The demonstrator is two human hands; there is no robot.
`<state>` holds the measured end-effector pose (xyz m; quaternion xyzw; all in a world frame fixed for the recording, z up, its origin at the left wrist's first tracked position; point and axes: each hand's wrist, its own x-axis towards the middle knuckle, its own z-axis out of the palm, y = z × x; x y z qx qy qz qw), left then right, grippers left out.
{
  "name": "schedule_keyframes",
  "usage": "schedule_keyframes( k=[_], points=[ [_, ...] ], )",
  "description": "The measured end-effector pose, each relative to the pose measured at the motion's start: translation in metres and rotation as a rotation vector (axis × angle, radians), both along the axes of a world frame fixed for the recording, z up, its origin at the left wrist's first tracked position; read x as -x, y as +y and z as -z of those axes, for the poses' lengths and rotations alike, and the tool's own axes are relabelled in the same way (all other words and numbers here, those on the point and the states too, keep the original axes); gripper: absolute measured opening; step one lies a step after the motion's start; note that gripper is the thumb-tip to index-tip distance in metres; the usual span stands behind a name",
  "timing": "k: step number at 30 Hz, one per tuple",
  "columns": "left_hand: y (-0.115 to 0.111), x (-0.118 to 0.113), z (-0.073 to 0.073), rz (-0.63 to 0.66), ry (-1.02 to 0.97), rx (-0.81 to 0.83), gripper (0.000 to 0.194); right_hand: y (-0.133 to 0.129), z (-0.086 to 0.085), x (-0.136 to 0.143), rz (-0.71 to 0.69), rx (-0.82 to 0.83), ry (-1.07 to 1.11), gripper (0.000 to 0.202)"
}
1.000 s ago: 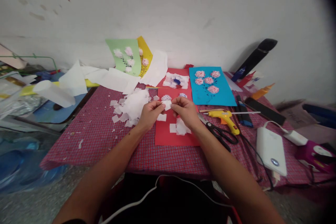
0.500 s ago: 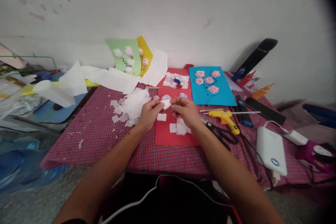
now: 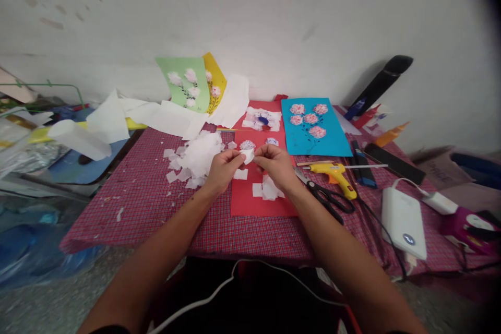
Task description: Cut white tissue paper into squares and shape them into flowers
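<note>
Between my hands is a small white tissue paper square (image 3: 247,155), held over the red card (image 3: 258,207). My left hand (image 3: 224,168) pinches its left side between thumb and fingers. At its right edge the thumb and fingertips of my right hand (image 3: 276,166) are pinched together on the paper. Just beyond my fingertips lie two speckled paper flowers (image 3: 247,144) on the card. More loose white squares (image 3: 269,189) rest on the card nearer me. Left of my left hand spreads a heap of cut white paper pieces (image 3: 200,159).
Paint-stained tissue (image 3: 261,120) lies at the card's top. A blue card with paper flowers (image 3: 313,138), scissors (image 3: 324,195), a yellow glue gun (image 3: 332,173) and a white power bank (image 3: 403,222) are to the right. Green flower card (image 3: 186,81) leans on the wall; a paper roll (image 3: 80,138) stands left.
The view has shifted very slightly. Both hands stay in nearly the same place with the tissue square between them.
</note>
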<state>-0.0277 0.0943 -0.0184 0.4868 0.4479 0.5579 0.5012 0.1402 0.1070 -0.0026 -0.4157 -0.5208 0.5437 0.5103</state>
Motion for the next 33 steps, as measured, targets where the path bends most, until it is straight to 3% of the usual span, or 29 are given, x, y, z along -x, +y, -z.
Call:
schedule_keyframes(
  k=[12, 17, 24, 33],
  points=[
    [0.002, 0.000, 0.002, -0.066, -0.023, -0.004, 0.024, -0.005, -0.011, 0.000, -0.050, 0.125, 0.042, 0.034],
    [0.001, 0.000, 0.001, -0.074, -0.015, -0.014, 0.025, -0.005, -0.010, -0.002, -0.076, 0.062, -0.051, 0.026],
    [0.002, 0.000, 0.002, -0.080, -0.010, -0.009, 0.026, -0.005, -0.006, -0.002, 0.049, -0.151, -0.174, 0.025],
    [0.001, 0.001, -0.001, -0.134, 0.054, -0.040, 0.022, -0.007, -0.009, -0.003, 0.152, -0.205, -0.278, 0.028]
  ],
)
